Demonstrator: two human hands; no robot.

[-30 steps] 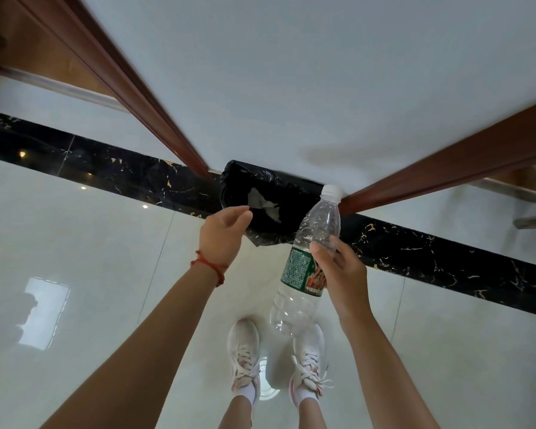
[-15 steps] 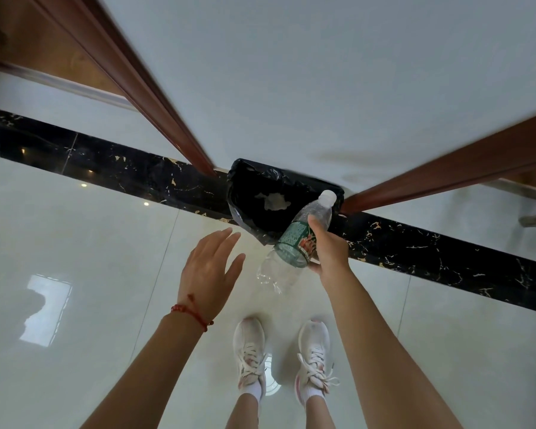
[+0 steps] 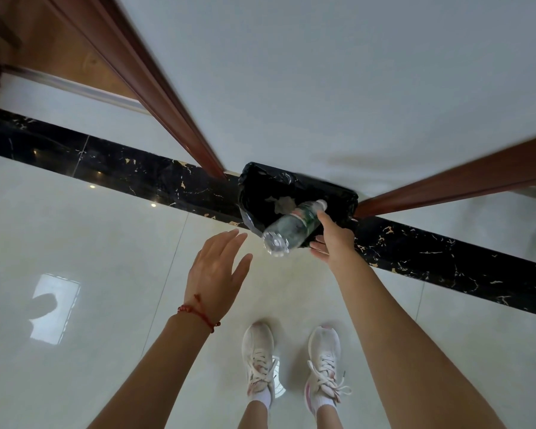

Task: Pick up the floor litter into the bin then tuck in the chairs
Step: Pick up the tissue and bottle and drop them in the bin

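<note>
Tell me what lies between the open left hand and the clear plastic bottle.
Head view: only bare glossy cream floor tile shows between the left hand and the clear plastic bottle.

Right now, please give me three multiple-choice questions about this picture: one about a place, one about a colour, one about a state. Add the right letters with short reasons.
1. Where is the plastic bottle?
A. over the bin's opening
B. lying beside the shoes
C. on the wooden trim

2. What colour is the liner of the bin?
A. white
B. black
C. blue

3. What is the left hand doing?
A. gripping the bottle
B. holding the bin's rim
C. held open, holding nothing

Answers: 1 A, the right hand holds the bottle tilted, its cap end over the bin. 2 B, the bag is black. 3 C, its fingers are spread and touch nothing.
</note>
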